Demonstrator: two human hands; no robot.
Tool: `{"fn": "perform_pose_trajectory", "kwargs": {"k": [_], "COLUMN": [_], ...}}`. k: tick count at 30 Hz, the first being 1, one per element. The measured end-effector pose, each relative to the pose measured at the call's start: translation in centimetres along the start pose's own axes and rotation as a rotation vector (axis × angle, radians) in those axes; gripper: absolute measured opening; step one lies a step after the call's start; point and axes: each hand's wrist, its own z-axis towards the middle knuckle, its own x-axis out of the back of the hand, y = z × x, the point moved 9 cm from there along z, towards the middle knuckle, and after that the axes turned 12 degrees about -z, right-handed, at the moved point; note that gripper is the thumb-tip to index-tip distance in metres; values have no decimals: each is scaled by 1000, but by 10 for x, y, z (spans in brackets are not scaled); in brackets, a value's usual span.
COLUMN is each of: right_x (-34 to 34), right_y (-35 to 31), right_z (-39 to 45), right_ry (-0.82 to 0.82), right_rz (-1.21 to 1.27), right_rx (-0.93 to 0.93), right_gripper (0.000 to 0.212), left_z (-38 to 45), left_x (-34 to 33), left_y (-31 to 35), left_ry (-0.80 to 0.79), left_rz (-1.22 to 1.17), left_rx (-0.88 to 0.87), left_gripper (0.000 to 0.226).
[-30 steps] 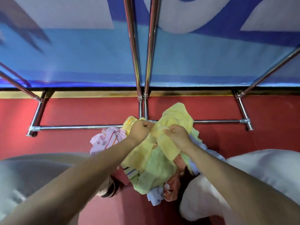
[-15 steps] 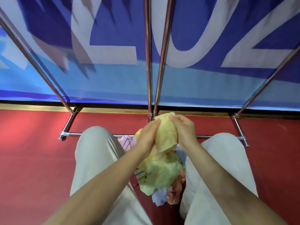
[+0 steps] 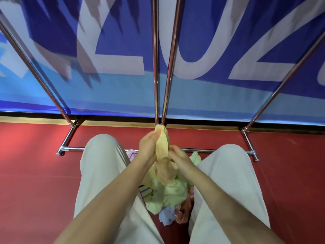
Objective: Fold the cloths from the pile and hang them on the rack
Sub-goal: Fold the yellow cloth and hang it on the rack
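Yellow cloth [image 3: 162, 147] between both hands [image 3: 161, 152]

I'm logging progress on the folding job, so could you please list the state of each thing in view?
yellow cloth: lifted off the pile, bunched, unfolded, held in both hands
left hand: grips the cloth's upper part
right hand: pinches the cloth lower down
pile of cloths: crumpled on the floor between the legs
rack: no cloth visible on it

Rack poles [image 3: 155, 67] rise ahead, gaps between; knees [image 3: 103, 155] flank the cloth pile [image 3: 168, 194].
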Motion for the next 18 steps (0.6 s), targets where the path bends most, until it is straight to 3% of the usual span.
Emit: {"fn": "perform_pose_trajectory", "kwargs": {"k": [4, 9, 12, 15, 18], "right_x": [-33, -12, 8, 5, -5], "right_y": [19, 6, -16, -33, -31], "right_z": [-10, -7, -13, -26, -29], "right_ry": [-167, 84, 150, 59, 22], "right_rz": [-175, -126, -148, -465, -781], "right_rx": [-50, 43, 156, 320, 445], "right_gripper": [18, 22, 24, 65, 61], "left_z": [6, 7, 9, 10, 13], "left_x": [22, 50, 80, 91, 92], "left_y": [4, 24, 27, 20, 11], "left_ry": [95, 254, 422, 464, 437], "left_rz": [-91, -250, -144, -106, -106], "left_rx": [40, -6, -25, 2, 78], "left_gripper": [25, 12, 28, 31, 33]}}
